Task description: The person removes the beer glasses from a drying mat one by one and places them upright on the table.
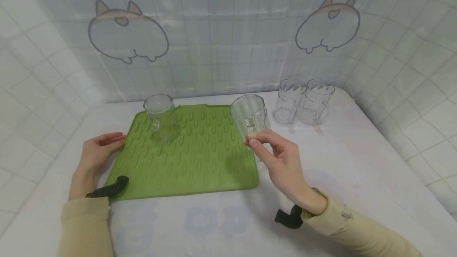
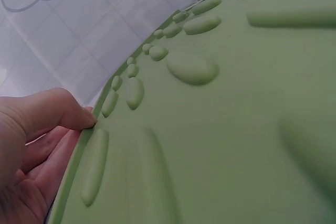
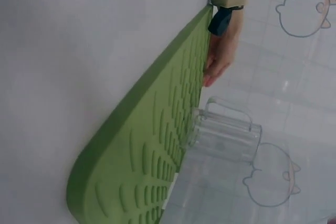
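The right hand [image 1: 285, 162], reaching forward and inward, pinches a mug [image 1: 246, 108] at the mat's [image 1: 200, 165] right side; the left hand [image 1: 97, 152], fingers relaxed, touches its left edge.

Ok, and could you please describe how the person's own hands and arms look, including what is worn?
The left hand and right hand are bare, without gloves. The left sleeve and right sleeve are long and beige; small dark lettering marks the right cuff. At each wrist sits a curved black piece. No cable is visible.
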The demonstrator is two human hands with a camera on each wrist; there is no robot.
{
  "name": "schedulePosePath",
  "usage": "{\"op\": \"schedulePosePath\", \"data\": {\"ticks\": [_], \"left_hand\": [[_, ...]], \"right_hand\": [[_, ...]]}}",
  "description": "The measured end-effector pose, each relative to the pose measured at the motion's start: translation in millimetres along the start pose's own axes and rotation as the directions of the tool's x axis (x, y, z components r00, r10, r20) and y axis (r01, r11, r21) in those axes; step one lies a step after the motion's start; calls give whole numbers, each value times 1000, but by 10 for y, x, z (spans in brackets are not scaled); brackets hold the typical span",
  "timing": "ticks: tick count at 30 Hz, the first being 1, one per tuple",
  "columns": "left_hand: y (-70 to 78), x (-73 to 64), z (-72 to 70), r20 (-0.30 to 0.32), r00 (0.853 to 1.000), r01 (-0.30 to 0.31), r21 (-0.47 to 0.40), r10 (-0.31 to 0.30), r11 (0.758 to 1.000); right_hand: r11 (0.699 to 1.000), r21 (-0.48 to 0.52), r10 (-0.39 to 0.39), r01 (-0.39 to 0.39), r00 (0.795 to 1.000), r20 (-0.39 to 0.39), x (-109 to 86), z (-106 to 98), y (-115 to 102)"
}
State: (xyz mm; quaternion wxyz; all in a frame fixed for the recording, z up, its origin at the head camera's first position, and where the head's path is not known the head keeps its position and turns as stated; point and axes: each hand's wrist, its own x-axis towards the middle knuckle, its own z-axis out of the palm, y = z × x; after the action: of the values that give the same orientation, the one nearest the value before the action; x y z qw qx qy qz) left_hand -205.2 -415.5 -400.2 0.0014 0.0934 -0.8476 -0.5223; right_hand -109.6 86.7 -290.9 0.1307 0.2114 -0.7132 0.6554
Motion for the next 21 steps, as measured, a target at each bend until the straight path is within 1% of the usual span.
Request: {"op": "schedulePosePath", "data": {"ticks": [3, 6, 9, 11, 14, 17, 21], "left_hand": [[22, 16, -3, 13, 1000, -4, -11, 4, 1000], [40, 29, -1, 23, 1000, -17, -62, 18, 998], [50, 35, -8, 31, 999, -32, -92, 35, 995], [54, 34, -18, 34, 999, -37, -83, 40, 996], [78, 17, -28, 44, 998, -50, -29, 51, 998], [128, -8, -36, 53, 996, -73, 62, 70, 995], [251, -42, -57, 26, 995, -95, 170, 92, 981]], "right_hand": [[1000, -15, 6, -6, 1000, 9, 18, -31, -21], [999, -27, 25, -24, 1000, 17, 28, -58, -47], [999, -34, 39, -39, 999, 26, 35, -77, -66], [998, -44, 37, -35, 999, 35, 37, -84, -70], [997, -73, 25, -21, 999, 43, 45, -97, -73], [994, -113, 16, -10, 999, 50, 53, -111, -78], [987, -161, 11, -1, 998, 62, 64, -128, -88]]}}
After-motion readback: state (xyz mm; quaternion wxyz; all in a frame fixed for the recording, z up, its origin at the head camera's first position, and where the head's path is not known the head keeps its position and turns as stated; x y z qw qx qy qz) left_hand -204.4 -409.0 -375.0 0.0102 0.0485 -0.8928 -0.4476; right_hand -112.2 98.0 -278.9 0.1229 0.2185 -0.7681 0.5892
